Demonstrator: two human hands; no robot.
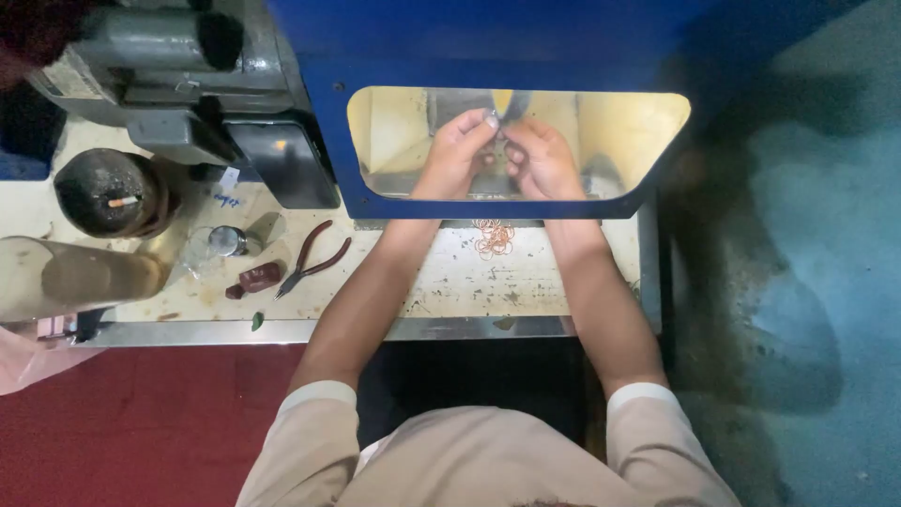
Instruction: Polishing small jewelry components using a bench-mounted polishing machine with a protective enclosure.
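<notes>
Working inside a lit yellow chamber behind the blue panel (422, 56), reached through its wide cut-out window. Both hands meeting at the middle of that opening, fingertips nearly touching. Left hand (457, 150) curled, thumb and forefinger pinched on a small shiny piece (492, 119), too tiny to identify. Right hand (542, 161) just beside it, fingers bent inward toward the same spot; whether that grip has closed on the piece or on something of its own, cannot tell. Looks like a fine fitting or joining step on a very small part, held up in the light. Next move likely calls for steady fingertips and a firm pinch, since so small a piece could slip down into the chamber. Out on the stained counter (450, 282), just below the window between the forearms, a loose heap of thin copper-coloured rings (494, 238). Farther left, red-handled pliers (312, 259) lying untouched, well apart from both hands.
</notes>
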